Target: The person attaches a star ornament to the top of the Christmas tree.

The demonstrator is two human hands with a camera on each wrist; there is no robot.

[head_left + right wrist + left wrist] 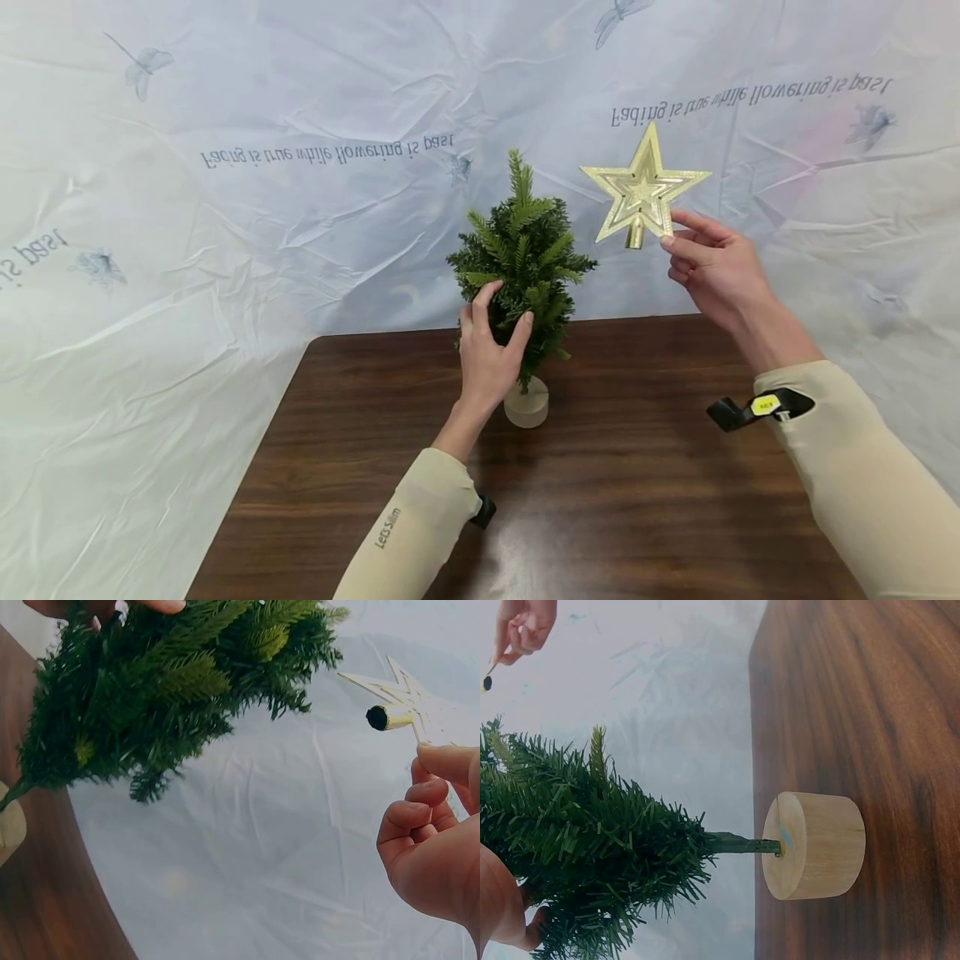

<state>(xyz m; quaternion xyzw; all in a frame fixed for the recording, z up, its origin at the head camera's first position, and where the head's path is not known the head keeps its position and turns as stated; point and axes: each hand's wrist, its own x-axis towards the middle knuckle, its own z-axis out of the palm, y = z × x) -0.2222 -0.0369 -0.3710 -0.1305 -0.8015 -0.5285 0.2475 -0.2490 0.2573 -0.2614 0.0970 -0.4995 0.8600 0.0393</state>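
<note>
A small artificial Christmas tree [525,250] stands on the table on its round wooden base [817,846]. Around the near side of its branches curls my left hand [489,350], thumb and fingers spread to either side of the foliage. Some of those fingertips are hidden among the needles. To the right of the treetop, my right hand [716,267] pinches the lower right point of a gold star tree topper [643,190]. The star is upright and apart from the tree. Its short tube socket [390,718] points down, and the right wrist view shows the dark opening.
The dark wood-grain table [360,433] has its far edge just behind the tree. A wrinkled pale sheet [337,225] with printed lettering hangs behind and to the sides. Black straps with small devices [738,412] sit at both sleeve cuffs.
</note>
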